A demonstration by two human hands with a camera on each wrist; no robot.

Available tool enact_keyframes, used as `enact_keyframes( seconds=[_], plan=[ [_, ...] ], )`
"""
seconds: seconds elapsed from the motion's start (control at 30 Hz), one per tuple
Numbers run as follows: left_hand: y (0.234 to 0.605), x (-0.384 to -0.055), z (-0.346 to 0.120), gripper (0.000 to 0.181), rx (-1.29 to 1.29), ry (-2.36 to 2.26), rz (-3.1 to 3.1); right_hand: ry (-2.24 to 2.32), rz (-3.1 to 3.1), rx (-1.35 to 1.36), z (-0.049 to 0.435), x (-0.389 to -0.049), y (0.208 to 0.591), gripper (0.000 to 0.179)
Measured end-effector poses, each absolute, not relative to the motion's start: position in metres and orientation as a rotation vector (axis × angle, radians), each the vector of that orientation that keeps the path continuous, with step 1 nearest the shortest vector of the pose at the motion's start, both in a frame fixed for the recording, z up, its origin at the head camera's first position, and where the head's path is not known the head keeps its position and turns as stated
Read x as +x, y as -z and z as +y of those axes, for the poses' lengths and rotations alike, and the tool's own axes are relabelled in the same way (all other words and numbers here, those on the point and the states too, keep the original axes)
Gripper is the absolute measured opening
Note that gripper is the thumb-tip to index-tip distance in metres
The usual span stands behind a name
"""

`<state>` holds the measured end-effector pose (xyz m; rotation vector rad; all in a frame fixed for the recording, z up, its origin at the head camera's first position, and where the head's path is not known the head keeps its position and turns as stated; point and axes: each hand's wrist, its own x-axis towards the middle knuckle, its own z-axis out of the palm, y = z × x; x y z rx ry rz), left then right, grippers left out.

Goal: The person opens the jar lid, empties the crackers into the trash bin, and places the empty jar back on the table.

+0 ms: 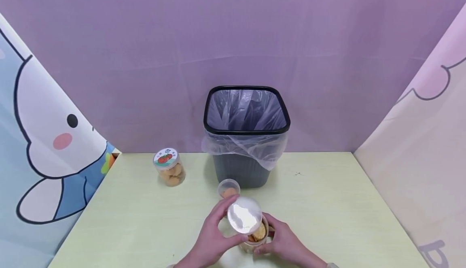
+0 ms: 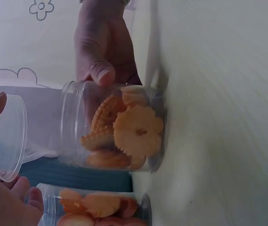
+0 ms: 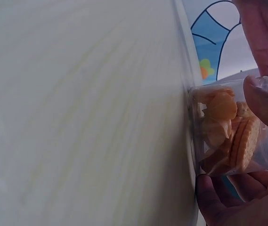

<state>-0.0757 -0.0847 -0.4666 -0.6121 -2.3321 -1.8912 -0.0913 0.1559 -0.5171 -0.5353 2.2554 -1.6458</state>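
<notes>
Clear plastic is revealing scalloped biscuits [image 2: 138, 132] at the left wrist view's centre, while at the head view's bottom centre the lid [image 1: 244, 215], pinched by the left hand [image 1: 212, 237], is partly hiding the open jar [image 1: 249, 247] that the right hand [image 1: 285, 241] is gripping. A second jar [image 1: 228, 188] and lined bin [image 1: 242, 169] are blocking mid-frame, a capped jar [image 1: 170, 166] is standing left, and tabletop [image 1: 346, 219] is stretching rightward.

From my remote post I see the person's left hand [image 1: 210, 237] and right hand [image 1: 285, 241], both bare. At the lower border of the head view, a left wrist covering [image 1: 170, 266] and a right wrist covering [image 1: 332, 265] show as small, pale, greyish edges; whether they are sleeves or bands, I cannot tell. The right thumbnail [image 2: 103, 73] appears short and rounded.
</notes>
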Motion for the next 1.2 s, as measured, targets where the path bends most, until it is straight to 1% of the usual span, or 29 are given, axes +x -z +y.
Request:
enact_keyframes(
  seconds=[0.17, 0.23, 0.53, 0.77, 1.03, 1.2],
  plan=[
    [0.463, -0.078, -0.094, 0.087, -0.702, 1.828, -2.238, 1.665, 2.253, -0.570, 0.155, -0.092, 0.517, 0.090],
    [0.461, -0.079, -0.098, 0.086, -0.687, 1.808, -2.222, 1.654, 2.262, -0.573, 0.156, -0.093, 0.517, 0.089],
    [0.451, -0.085, -0.119, 0.086, -0.439, 1.826, -2.169, 1.594, 2.304, -0.549, 0.157, -0.093, 0.517, 0.090],
    [0.447, -0.096, -0.137, 0.083, -0.335, 1.786, -2.184, 1.579, 2.305, -0.524, 0.157, -0.093, 0.516, 0.090],
    [0.454, -0.112, -0.160, 0.084, -0.229, 1.818, -2.178, 1.616, 2.270, -0.518, 0.156, -0.093, 0.515, 0.089],
    [0.466, -0.126, -0.179, 0.084, -0.161, 1.782, -2.217, 1.631, 2.262, -0.517, 0.155, -0.092, 0.515, 0.089]
  ],
)
